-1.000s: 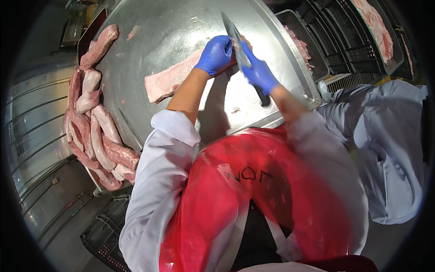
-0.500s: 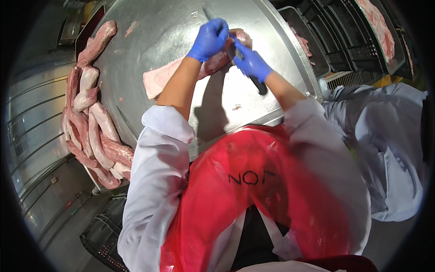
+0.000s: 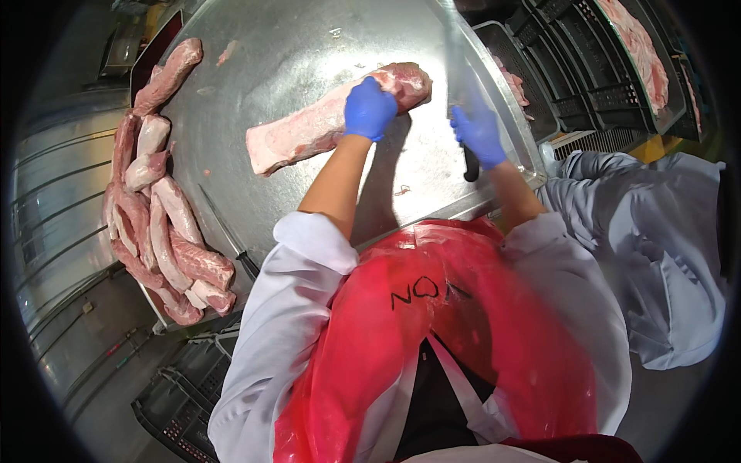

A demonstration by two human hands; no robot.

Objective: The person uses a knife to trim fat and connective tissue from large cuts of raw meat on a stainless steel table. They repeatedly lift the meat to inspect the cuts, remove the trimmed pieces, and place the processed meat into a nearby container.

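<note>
A long slab of pale pink meat (image 3: 297,139), fat side mostly up, lies slantwise on the metal table (image 3: 293,58). My left hand (image 3: 370,112), in a blue glove, is closed on the slab toward its darker right end. To the right of the meat and apart from it, my blue-gloved right hand (image 3: 480,133) grips a knife (image 3: 470,165) by its black handle. The knife's long blade points away from me and is blurred by motion. Small scraps of meat are stuck to the tabletop.
Several long meat strips (image 3: 158,204) are heaped along the left edge, beside another knife (image 3: 224,221). Black crates (image 3: 540,62) with pale meat stand at the far right. A person in a light coat (image 3: 664,247) is close on my right. Another dark crate (image 3: 174,397) sits lower left.
My right hand has swung right with the knife, off the meat. My left hand has come nearer and now grips the slab from above, farther from the blade. The second knife's handle has come into view.
</note>
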